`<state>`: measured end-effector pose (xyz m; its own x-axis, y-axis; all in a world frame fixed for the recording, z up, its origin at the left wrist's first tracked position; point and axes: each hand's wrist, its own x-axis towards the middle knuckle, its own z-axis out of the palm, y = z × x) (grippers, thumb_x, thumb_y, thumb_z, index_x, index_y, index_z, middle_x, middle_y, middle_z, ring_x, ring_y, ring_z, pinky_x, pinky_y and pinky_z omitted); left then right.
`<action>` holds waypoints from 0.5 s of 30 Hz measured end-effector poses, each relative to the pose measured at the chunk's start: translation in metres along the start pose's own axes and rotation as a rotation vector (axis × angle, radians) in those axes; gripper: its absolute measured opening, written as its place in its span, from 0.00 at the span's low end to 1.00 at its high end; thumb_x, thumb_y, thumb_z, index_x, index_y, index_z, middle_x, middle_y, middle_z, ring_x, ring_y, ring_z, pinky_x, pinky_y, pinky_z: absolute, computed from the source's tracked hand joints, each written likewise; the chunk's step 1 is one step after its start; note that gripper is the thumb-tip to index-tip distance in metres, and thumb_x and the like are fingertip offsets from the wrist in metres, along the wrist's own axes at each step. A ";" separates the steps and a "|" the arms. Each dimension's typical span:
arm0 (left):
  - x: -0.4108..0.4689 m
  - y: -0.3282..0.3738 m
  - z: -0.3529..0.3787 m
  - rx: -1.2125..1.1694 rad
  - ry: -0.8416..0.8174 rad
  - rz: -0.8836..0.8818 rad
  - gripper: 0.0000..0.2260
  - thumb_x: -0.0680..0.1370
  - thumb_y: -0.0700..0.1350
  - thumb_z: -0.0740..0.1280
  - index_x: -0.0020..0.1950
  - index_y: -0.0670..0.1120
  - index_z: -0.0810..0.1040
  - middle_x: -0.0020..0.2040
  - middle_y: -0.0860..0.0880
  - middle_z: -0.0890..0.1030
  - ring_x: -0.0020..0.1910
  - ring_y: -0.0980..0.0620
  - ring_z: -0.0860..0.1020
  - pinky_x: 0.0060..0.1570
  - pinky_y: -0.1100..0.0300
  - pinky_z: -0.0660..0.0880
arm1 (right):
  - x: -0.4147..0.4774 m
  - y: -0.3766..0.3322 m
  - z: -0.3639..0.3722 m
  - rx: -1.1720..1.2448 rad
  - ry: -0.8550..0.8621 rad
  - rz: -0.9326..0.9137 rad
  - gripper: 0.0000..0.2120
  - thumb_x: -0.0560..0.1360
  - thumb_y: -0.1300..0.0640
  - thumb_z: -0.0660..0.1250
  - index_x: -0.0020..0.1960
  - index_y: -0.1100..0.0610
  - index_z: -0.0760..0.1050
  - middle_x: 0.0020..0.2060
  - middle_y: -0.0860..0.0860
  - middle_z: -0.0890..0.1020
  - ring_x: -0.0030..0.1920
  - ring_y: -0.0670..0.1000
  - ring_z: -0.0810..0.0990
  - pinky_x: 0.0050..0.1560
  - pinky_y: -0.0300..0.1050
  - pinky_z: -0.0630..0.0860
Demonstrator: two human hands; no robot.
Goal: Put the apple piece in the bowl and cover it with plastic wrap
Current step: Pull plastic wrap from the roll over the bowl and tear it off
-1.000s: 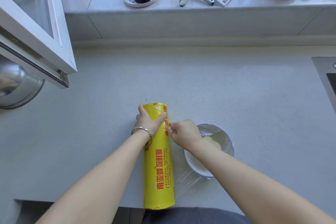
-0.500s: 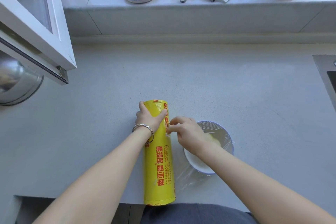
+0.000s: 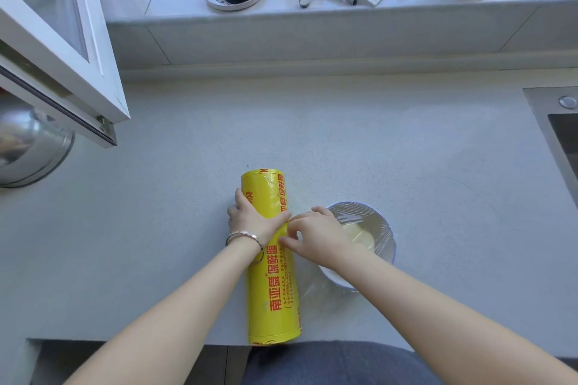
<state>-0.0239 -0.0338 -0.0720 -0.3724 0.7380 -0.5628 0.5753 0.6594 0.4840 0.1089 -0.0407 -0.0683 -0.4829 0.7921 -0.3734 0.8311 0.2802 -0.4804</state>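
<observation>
Near the front edge of the pale grey speckled tabletop lies a long yellow cylindrical roll of plastic wrap with red print, its length running away from the person. The left hand, a silver bracelet on its wrist, grips the roll across its far half, fingers curled over it. Just right of the roll, the right hand pinches the clear film between thumb and forefinger at the roll's side. Farther right of the roll stands a round white bowl with film stretched over its mouth. The pale yellow apple piece lies inside, partly hidden by the right wrist.
</observation>
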 end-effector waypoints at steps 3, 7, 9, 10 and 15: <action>-0.010 -0.013 0.006 -0.082 -0.054 -0.057 0.44 0.64 0.59 0.74 0.69 0.43 0.55 0.64 0.40 0.71 0.59 0.40 0.75 0.58 0.47 0.74 | -0.001 0.002 0.002 0.029 0.072 -0.013 0.10 0.73 0.52 0.60 0.34 0.53 0.70 0.41 0.54 0.83 0.47 0.55 0.79 0.60 0.45 0.64; -0.011 -0.012 0.008 -0.105 -0.039 -0.048 0.39 0.65 0.58 0.73 0.65 0.42 0.57 0.61 0.40 0.74 0.56 0.40 0.76 0.54 0.48 0.75 | 0.001 0.000 0.011 0.055 0.145 -0.018 0.12 0.67 0.50 0.50 0.31 0.54 0.66 0.32 0.56 0.79 0.42 0.59 0.79 0.48 0.44 0.60; -0.010 -0.012 0.008 -0.095 -0.031 -0.042 0.39 0.66 0.58 0.73 0.66 0.42 0.57 0.62 0.40 0.73 0.57 0.39 0.76 0.54 0.48 0.74 | 0.005 0.000 0.014 0.063 0.151 -0.007 0.11 0.65 0.51 0.48 0.32 0.54 0.66 0.34 0.59 0.81 0.42 0.59 0.78 0.50 0.45 0.63; -0.010 -0.013 0.007 -0.106 -0.034 -0.041 0.39 0.66 0.58 0.73 0.66 0.42 0.57 0.62 0.40 0.73 0.57 0.40 0.76 0.54 0.48 0.74 | 0.006 0.001 0.015 0.054 0.140 0.010 0.10 0.64 0.52 0.48 0.33 0.54 0.66 0.37 0.60 0.82 0.44 0.60 0.78 0.52 0.46 0.64; -0.010 -0.018 0.002 -0.152 -0.055 -0.045 0.37 0.66 0.58 0.73 0.64 0.43 0.58 0.62 0.41 0.73 0.57 0.41 0.76 0.55 0.48 0.75 | 0.006 -0.002 0.012 0.001 0.146 0.080 0.13 0.64 0.53 0.53 0.34 0.57 0.75 0.40 0.58 0.84 0.43 0.59 0.79 0.55 0.46 0.68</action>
<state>-0.0290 -0.0529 -0.0765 -0.3525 0.7012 -0.6197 0.4405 0.7086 0.5512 0.1015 -0.0432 -0.0793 -0.3697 0.8824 -0.2911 0.8649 0.2123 -0.4549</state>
